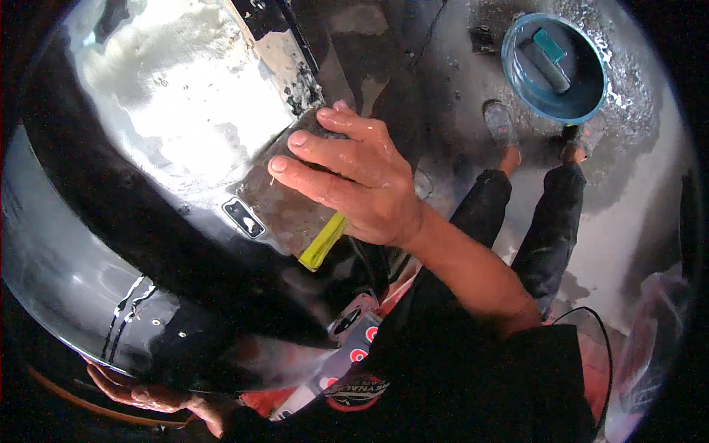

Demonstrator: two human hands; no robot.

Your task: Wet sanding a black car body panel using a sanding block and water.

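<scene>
My right hand [362, 177] presses a wet, brownish-grey piece of sandpaper [277, 207] flat against a glossy black vehicle panel, fingers spread over its top. A bright yellow-green strip [323, 242] shows along the sandpaper's lower edge; whether it is a backing pad I cannot tell. Beside the fingers lies a sanded, shiny whitish patch [199, 96] on the panel. Close to the sandpaper's left corner is a small rectangular cut-out [244, 218]. At the lower left, my left hand [144, 391] rests with fingers stretched along the rim of the black panel [244, 317].
A blue basin [517, 88] on the wet floor [628, 140] holds a green-topped block [549, 46] and a grey bar [546, 70]. Two legs with grey shoes [500, 124] stand near it. A dark cable [609, 354] and clear plastic [642, 354] are at the right.
</scene>
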